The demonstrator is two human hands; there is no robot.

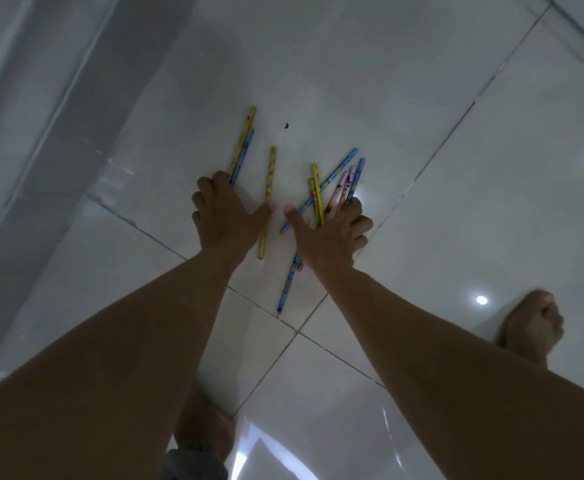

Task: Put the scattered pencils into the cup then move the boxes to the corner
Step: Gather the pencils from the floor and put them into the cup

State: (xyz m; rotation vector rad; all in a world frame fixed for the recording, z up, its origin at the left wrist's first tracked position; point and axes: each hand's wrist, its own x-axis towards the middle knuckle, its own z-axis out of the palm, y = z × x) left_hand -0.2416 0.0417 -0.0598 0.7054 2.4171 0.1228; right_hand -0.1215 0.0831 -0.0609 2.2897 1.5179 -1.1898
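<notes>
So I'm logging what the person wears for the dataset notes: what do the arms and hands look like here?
Both forearms are bare, with no sleeves in view. The left hand and right hand wear no gloves, and no rings, watch or bracelets can be seen. The picture is dim, so small details may be missed.

Both arms reach down, left hand (226, 216) and right hand (328, 233) spread.

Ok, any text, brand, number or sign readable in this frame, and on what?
None can be read.
Pencils: printed coloured patterns only, too blurred to show any lettering.
Floor tiles: plain and glossy, no marks or signs.
Small dark speck on the floor: not text.
No cup or boxes in view to carry a label.
</notes>
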